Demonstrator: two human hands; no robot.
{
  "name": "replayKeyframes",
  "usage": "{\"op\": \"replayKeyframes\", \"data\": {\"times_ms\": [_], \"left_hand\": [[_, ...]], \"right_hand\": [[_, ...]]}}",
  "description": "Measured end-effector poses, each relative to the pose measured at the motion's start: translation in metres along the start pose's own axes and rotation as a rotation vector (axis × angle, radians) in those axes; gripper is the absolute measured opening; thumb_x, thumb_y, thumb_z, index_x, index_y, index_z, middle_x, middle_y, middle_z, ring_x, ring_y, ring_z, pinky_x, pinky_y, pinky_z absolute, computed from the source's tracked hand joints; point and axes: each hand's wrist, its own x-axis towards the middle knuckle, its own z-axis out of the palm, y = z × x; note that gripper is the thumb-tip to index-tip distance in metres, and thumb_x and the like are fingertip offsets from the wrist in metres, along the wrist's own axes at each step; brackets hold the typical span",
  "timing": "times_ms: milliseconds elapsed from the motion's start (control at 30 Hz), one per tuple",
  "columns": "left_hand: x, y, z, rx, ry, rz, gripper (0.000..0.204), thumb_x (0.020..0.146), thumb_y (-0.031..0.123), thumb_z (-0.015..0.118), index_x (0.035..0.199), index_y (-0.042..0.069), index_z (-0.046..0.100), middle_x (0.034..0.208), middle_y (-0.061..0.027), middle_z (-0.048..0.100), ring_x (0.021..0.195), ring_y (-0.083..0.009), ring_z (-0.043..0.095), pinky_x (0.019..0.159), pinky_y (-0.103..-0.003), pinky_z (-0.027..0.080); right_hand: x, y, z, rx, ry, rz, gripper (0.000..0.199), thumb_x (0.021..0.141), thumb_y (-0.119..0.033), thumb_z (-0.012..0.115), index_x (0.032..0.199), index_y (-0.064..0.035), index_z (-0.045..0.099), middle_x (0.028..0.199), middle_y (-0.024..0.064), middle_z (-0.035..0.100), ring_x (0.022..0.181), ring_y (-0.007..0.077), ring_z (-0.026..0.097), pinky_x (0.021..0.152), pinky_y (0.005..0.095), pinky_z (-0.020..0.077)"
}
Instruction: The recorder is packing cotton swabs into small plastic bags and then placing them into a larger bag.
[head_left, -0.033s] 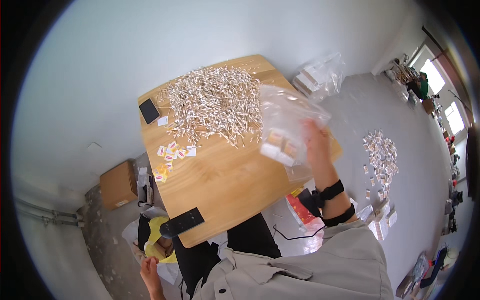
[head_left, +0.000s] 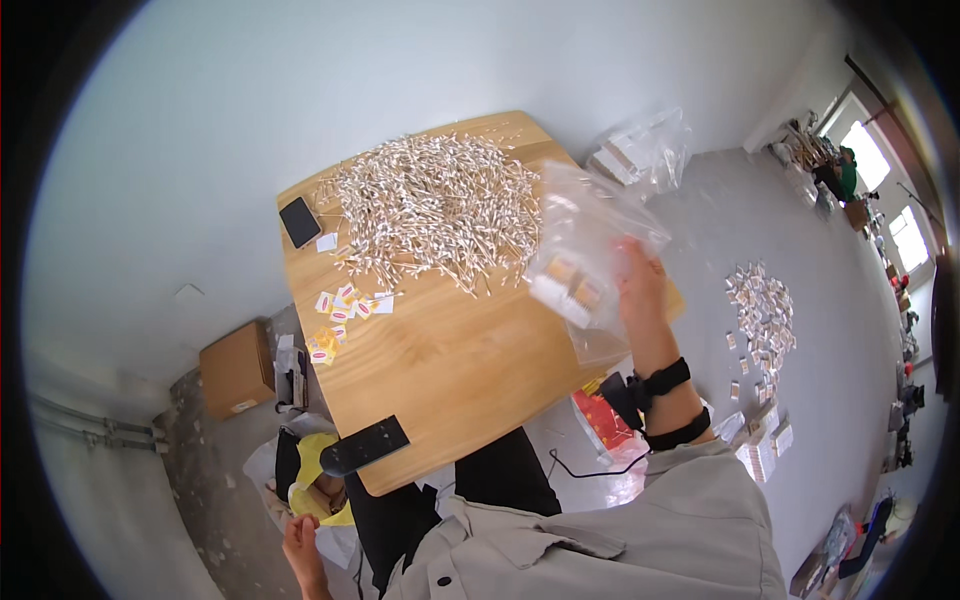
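My right hand (head_left: 640,282) is closed on a clear plastic bag (head_left: 605,205) above the table's right side. Inside the bag lie small packs with white and orange-brown parts, blurred by motion. Left of the bag, a wide heap of cotton swabs (head_left: 435,205) covers the table's far half. My left hand (head_left: 301,545) hangs low beside my leg, near a yellow bag (head_left: 312,470), its fingers curled and nothing visible in them. Small yellow-and-white cards (head_left: 345,300) are scattered at the table's left edge.
The wooden table (head_left: 450,370) carries a phone (head_left: 300,222) at left and a black elongated device (head_left: 365,446) at its near corner. A cardboard box (head_left: 237,370) stands on the floor at left. Several small packs (head_left: 762,320) lie piled on the floor at right, with a clear bag of packs (head_left: 640,155) behind.
My right hand and the clear bag have shifted slightly to the right. My left hand stays nearly in place.
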Motion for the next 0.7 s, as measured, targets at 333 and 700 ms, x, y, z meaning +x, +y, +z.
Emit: {"op": "replayKeyframes", "data": {"times_ms": [333, 700], "left_hand": [[0.039, 0.063, 0.058, 0.205, -0.261, 0.301, 0.011, 0.086, 0.007, 0.060, 0.095, 0.000, 0.061, 0.087, -0.0094, 0.060, 0.080, -0.0184, 0.060, 0.074, -0.028, 0.047], [0.138, 0.088, 0.225, 0.567, -0.234, 0.968, 0.061, 0.082, 0.019, 0.061, 0.134, -0.003, 0.035, 0.141, -0.0239, 0.031, 0.131, -0.0424, 0.027, 0.107, -0.050, 0.025]], "right_hand": [[0.057, 0.055, -0.070, -0.032, 0.481, -0.085, 0.032, 0.081, -0.019, 0.069, 0.106, -0.0026, 0.060, 0.097, 0.0047, 0.062, 0.083, 0.0132, 0.056, 0.069, 0.0281, 0.0466], [-0.016, 0.010, 0.058, -0.664, 0.262, -0.692, 0.040, 0.089, -0.016, 0.058, 0.123, 0.0027, 0.046, 0.115, 0.0141, 0.048, 0.111, 0.0260, 0.044, 0.097, 0.0366, 0.0343]]}}
